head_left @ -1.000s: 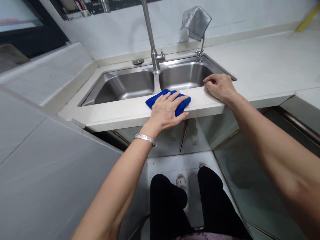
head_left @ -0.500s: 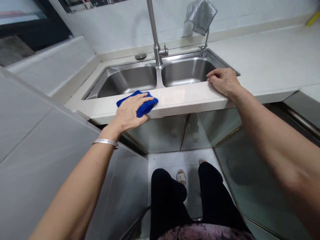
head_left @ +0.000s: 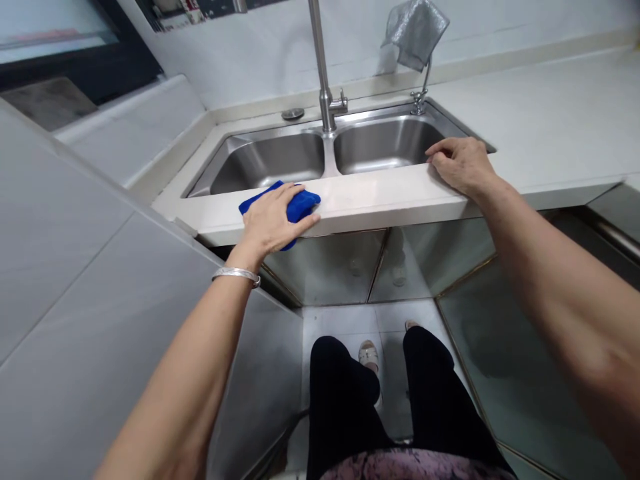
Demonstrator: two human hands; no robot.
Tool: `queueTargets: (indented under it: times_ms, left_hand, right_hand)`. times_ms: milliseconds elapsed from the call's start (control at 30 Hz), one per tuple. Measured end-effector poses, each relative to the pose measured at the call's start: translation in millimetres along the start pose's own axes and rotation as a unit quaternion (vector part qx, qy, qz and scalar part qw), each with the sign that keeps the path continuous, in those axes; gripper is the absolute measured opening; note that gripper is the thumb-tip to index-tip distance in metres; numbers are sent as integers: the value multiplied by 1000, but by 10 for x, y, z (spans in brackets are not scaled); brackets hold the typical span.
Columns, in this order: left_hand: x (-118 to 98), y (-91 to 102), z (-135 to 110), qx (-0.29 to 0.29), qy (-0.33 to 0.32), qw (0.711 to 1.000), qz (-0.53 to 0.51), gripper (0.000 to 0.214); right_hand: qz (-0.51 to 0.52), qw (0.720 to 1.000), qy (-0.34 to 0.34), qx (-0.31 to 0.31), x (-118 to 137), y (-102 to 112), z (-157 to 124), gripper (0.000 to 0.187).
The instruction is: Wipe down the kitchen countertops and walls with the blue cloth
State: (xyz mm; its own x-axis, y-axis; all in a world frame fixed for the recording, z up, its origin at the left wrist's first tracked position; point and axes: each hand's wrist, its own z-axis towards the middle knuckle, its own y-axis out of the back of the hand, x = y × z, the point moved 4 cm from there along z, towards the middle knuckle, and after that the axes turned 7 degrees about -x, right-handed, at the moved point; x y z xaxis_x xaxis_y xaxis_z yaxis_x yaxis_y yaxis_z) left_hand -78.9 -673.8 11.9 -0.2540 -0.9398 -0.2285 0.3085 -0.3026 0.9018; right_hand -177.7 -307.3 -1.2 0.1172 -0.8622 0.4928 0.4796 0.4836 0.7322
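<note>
My left hand (head_left: 273,220) presses down on a folded blue cloth (head_left: 301,202) that lies on the white front ledge of the counter (head_left: 370,197), just ahead of the left basin. Its fingers wrap over the cloth and the thumb hooks the ledge's front edge. A silver bangle circles that wrist. My right hand (head_left: 460,163) rests on the same ledge near the right basin's corner, fingers curled down onto the surface and holding nothing. Behind the ledge sits a steel double sink (head_left: 270,160).
A tall steel tap (head_left: 325,73) rises between the basins, and a grey cloth (head_left: 415,30) hangs over a smaller tap at the back right. White counter stretches right. Mirrored cabinet doors (head_left: 350,263) stand below; my legs and shoes show on the floor.
My left hand slid the blue cloth leftward along the ledge from the middle to the left basin's front, then a little back right. The right hand stayed put.
</note>
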Motion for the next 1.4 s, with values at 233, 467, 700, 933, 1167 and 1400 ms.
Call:
queueTargets:
  times_ms: [233,467,700,933,1167,1400]
  left_hand:
    - [169,61,-239,1,-107,993,41,72]
    - [322,190,-668,-103,-96,985,102,65]
    - [590,287,-1316,28,-33,977,207,64]
    - [543,591,-1211,99,-25,952,290,58]
    - [386,1008,-1184,-78,8,923,376,55]
    - [716,192,-1592,124,-15,908,401,63]
  right_hand:
    - [68,998,3,-15,-67,-35,22,21]
    - [94,996,7,3,-36,-20,7,21]
    - [109,994,-8,2,-61,-42,16,23]
    - [121,993,3,-9,-97,-35,39,21]
    - [150,989,-7,-3,-99,-18,22,22]
    - [159,987,-20,16,-89,40,-32,30]
